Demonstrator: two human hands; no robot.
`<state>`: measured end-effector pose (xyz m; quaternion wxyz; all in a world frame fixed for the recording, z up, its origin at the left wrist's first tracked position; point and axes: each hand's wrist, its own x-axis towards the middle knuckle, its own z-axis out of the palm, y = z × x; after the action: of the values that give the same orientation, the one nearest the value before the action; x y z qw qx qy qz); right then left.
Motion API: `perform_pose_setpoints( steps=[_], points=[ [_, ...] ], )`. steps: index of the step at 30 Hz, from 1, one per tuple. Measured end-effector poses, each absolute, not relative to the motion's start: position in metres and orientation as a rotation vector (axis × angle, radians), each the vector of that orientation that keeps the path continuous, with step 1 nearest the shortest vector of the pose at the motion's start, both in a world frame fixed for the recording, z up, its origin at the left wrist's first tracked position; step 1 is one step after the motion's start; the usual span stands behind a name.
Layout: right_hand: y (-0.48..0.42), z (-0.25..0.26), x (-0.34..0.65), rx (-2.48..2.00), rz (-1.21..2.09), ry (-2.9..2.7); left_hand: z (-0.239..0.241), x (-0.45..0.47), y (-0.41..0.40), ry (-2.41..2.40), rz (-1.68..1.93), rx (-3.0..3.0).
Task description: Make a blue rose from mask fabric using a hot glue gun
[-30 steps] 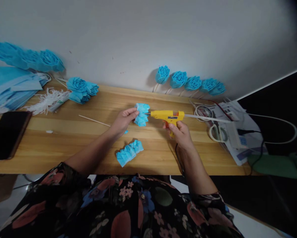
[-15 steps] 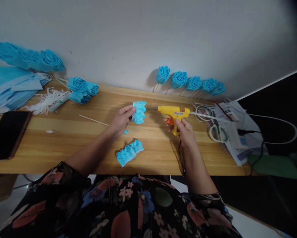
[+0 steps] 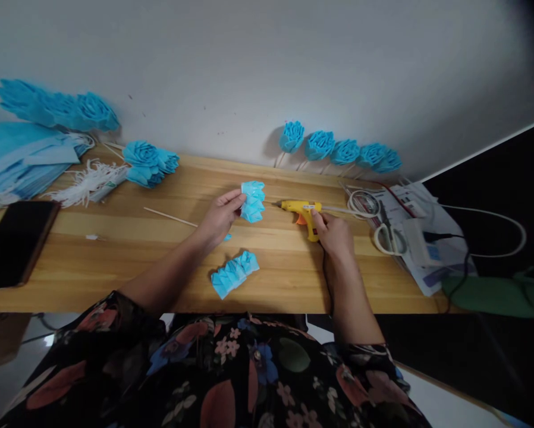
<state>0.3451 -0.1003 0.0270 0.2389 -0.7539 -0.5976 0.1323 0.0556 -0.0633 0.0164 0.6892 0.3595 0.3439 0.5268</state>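
Between the thumb and fingers of my left hand [image 3: 222, 217], a pleated light-blue fabric piece [image 3: 253, 201] is pinched by its left edge, above the table. My right hand [image 3: 335, 233] is closed on the rear of a yellow hot glue gun [image 3: 301, 207], its thumb on the body. The gun has an orange trigger and a clear glue stick at its back; its nozzle points left towards the pleated piece without touching it. It looks low, near or on the tabletop. A second folded blue strip [image 3: 235, 274] lies nearer me. A thin wooden stick [image 3: 169, 216] lies left, partly behind my left hand.
Several blue fabric flowers on sticks [image 3: 319, 145] lean along the wall; more flowers [image 3: 144, 161] lie left. Blue face masks [image 3: 26, 157], white cords [image 3: 86, 181] and a phone [image 3: 19, 244] fill the left end. Scissors [image 3: 389, 239], papers and a power strip [image 3: 422, 242] are right.
The glue gun has been lowered and drawn slightly left, and my right hand has shifted to its rear, with the fingers off the trigger. My left hand with the pleated piece has barely moved.
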Motion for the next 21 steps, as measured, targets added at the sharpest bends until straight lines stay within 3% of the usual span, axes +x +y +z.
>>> perform_pose_setpoints(
  steps=[4, 10, 17, 21],
  points=[
    [-0.11, 0.052, 0.339, -1.99, 0.13, -1.631, 0.018, 0.056, -0.065, 0.775, 1.186, 0.795],
    [-0.103, 0.059, 0.295, -1.418, 0.96, -1.71, 0.021, 0.057, -0.069, 0.783, 1.165, 0.821],
    [-0.082, 0.048, 0.255, -1.188, 1.326, -1.53, 0.018, 0.06, -0.073, 0.761, 1.126, 0.873],
    [-0.083, 0.042, 0.246, -1.197, 1.356, -1.326, 0.013, 0.061, -0.074, 0.741, 1.098, 0.891]
  ],
)
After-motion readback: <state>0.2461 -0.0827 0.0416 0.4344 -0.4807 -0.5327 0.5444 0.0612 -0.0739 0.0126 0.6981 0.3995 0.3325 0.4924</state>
